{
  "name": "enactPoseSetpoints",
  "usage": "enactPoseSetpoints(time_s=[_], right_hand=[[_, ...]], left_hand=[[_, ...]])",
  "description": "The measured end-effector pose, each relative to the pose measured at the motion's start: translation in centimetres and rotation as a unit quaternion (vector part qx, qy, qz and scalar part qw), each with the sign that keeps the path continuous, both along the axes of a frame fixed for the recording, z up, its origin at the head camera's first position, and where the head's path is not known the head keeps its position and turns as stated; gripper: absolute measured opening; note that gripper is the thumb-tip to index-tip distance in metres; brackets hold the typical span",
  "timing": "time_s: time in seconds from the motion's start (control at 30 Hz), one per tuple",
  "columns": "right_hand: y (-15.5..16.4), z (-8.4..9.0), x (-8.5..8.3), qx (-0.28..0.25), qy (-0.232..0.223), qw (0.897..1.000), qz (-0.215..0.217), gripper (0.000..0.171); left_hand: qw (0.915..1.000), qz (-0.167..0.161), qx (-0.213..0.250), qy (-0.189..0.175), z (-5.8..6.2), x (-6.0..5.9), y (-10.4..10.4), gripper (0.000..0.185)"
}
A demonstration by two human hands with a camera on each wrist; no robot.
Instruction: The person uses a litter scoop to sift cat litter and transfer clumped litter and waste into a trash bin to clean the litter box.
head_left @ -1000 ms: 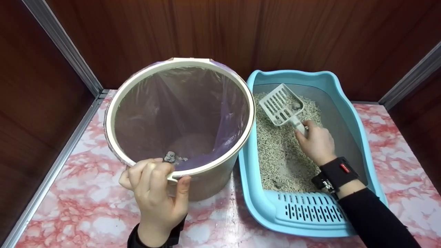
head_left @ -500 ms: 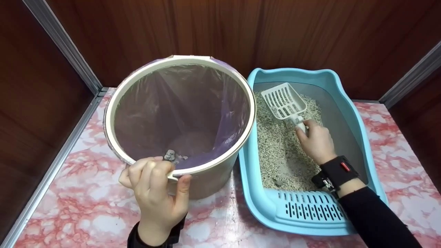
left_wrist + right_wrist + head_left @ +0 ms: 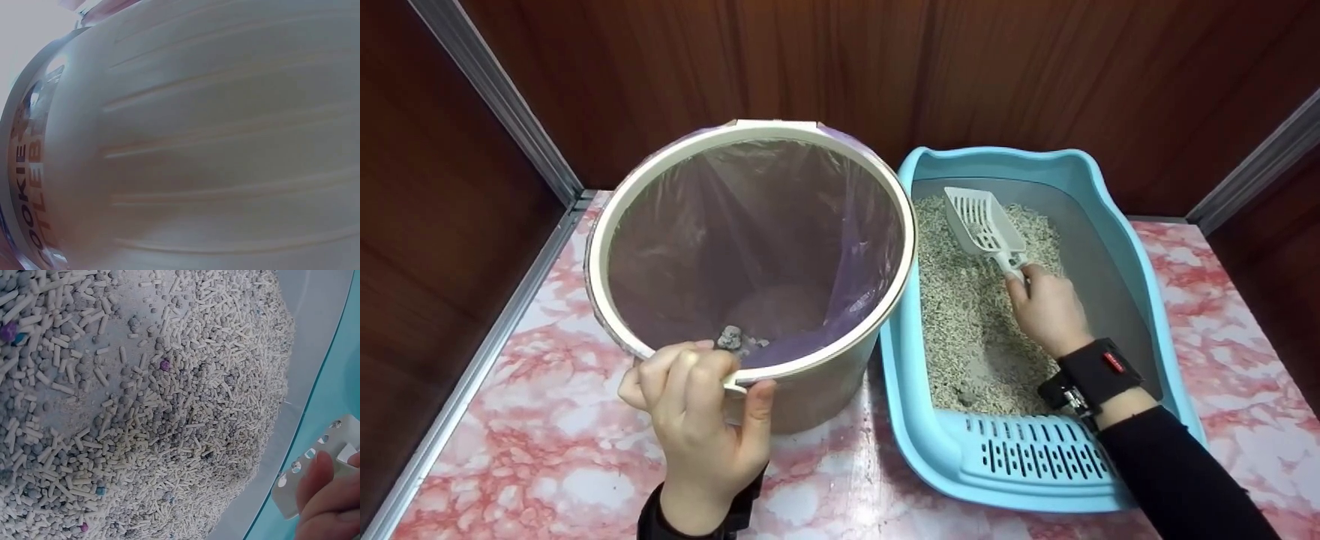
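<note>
Partly hidden scoop handle (image 3: 1014, 266) — right hand (image 3: 1048, 311) grips

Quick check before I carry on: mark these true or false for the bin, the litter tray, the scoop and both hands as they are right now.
1. The left hand grips the near rim of the bin. True.
2. The scoop is over the bin. False: it is over the litter in the blue litter tray.
3. The right hand holds the scoop by its handle. True.
4. The bin has no liner. False: a purple bag lines it.
5. A grey clump lies at the bottom of the bin. True.
</note>
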State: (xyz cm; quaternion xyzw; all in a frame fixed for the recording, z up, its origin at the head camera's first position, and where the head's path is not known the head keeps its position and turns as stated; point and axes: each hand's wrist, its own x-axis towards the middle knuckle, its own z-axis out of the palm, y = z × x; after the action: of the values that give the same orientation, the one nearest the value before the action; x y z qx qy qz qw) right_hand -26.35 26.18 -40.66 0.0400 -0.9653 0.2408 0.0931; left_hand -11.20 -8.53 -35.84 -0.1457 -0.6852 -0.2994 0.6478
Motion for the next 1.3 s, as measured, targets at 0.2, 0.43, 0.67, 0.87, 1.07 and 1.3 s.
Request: enactPoseSetpoints(time_s=[0.2, 0.43, 0.67, 0.87, 1.07, 1.3], right_hand=[[0.1, 0.7, 0.0, 0.003, 0.002, 1.000, -0.013, 0.029], [0.4, 2.6, 0.0, 0.009, 0.037, 0.999, -0.020, 0.036], [-0.8, 9.2, 0.9, -0.014, 0.089, 0.996, 0.003, 0.040], [-4.0, 15.8, 3.5, -0.009, 0.183, 0.981, 0.068, 0.032], [-7.1, 16.8, 5.7, 0.069, 0.283, 0.939, 0.180, 0.025], [-10.2, 15.2, 6.8, 0.170, 0.433, 0.845, 0.263, 0.015]], left_hand=[[1.0000, 0.000, -0.002, -0.001, 0.0, 0.0, 0.0, 0.051], [0.9999, -0.002, -0.005, -0.014, -0.2, -0.4, -0.1, 0.051], [0.9998, 0.001, -0.010, -0.019, -0.3, -0.6, -0.2, 0.050], [0.9997, 0.002, -0.010, -0.020, -0.2, -0.7, -0.2, 0.050], [0.9997, -0.002, -0.016, -0.019, -0.1, -1.0, 0.2, 0.049], [0.9995, -0.009, -0.021, -0.023, 0.0, -1.1, 0.3, 0.048]])
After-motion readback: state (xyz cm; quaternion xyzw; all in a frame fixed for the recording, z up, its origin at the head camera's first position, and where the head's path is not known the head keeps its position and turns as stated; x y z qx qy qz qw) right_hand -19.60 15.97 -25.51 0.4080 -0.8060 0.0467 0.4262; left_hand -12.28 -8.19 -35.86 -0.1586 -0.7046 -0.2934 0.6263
